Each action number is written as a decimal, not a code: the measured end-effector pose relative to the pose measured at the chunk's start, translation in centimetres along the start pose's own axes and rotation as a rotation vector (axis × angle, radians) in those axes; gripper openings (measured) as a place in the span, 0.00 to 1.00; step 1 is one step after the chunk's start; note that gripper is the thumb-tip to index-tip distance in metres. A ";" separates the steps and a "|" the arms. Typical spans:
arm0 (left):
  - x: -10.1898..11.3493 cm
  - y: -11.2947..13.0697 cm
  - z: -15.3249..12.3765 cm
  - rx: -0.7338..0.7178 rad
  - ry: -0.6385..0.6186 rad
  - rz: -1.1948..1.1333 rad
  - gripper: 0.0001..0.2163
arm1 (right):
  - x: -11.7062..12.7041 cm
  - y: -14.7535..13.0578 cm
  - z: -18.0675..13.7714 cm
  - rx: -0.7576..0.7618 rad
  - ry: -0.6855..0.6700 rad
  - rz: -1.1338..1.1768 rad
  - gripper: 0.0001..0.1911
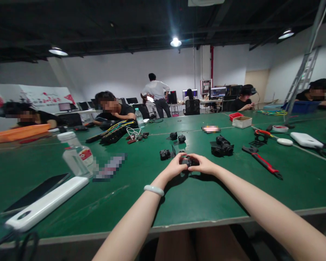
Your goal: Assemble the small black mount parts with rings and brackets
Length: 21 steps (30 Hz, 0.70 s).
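Between them, my left hand [177, 164] and my right hand [203, 164] grip a small black part [188, 162] just above the green table. Fingers and thumbs curl around it from both sides and hide much of its shape. Close beyond my left hand lies a similar black part [166, 154] with an upright plate. Two more small black parts [181, 139] sit farther back. To the right of my right hand is a cluster of black parts [222, 146]. An adjustable wrench [263, 163] with red and black handles lies farther right.
At left on the green table [119, 210] are a white power bank [47, 203], a dark tablet-like slab [36, 192] and a clear bottle [76, 156]. Cables [119, 130] lie behind. A small white box [242, 122] stands back right. Several people sit across the table.
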<state>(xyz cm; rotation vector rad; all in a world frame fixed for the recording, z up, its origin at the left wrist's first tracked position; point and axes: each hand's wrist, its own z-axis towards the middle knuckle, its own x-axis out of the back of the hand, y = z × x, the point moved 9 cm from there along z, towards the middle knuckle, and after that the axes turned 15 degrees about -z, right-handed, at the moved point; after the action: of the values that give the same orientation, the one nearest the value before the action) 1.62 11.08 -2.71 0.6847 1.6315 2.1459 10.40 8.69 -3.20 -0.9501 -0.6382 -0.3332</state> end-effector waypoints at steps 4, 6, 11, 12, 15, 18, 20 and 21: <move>0.3 -0.2 0.0 0.001 0.079 0.032 0.24 | 0.1 -0.5 0.0 -0.002 0.039 -0.012 0.32; 0.3 -0.3 0.0 -0.008 0.121 0.061 0.24 | 0.2 -0.8 -0.1 -0.008 0.062 -0.022 0.32; 0.2 0.0 0.1 -0.023 0.198 0.163 0.21 | 0.6 -0.8 -0.3 -0.035 0.105 -0.041 0.33; 0.0 0.1 0.1 -0.030 0.185 0.174 0.21 | 0.7 -0.7 -0.3 -0.043 0.110 -0.038 0.33; -0.1 0.5 0.2 -0.036 0.159 0.183 0.20 | 0.7 -0.4 -0.1 -0.057 0.111 -0.024 0.33; 0.1 0.9 0.3 -0.048 0.125 0.192 0.21 | 0.7 -0.4 0.2 -0.060 0.110 -0.028 0.34; 0.4 1.0 0.2 -0.037 0.104 0.196 0.22 | 0.6 -0.5 0.5 -0.065 0.109 -0.048 0.35; 0.5 1.0 0.1 -0.038 0.092 0.202 0.23 | 0.6 -0.6 0.6 -0.067 0.110 -0.064 0.35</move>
<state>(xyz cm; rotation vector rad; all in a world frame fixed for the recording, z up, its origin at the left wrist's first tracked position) 1.24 11.20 -1.62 0.7795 1.6243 2.3763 10.35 8.85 -2.16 -0.9699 -0.5604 -0.4625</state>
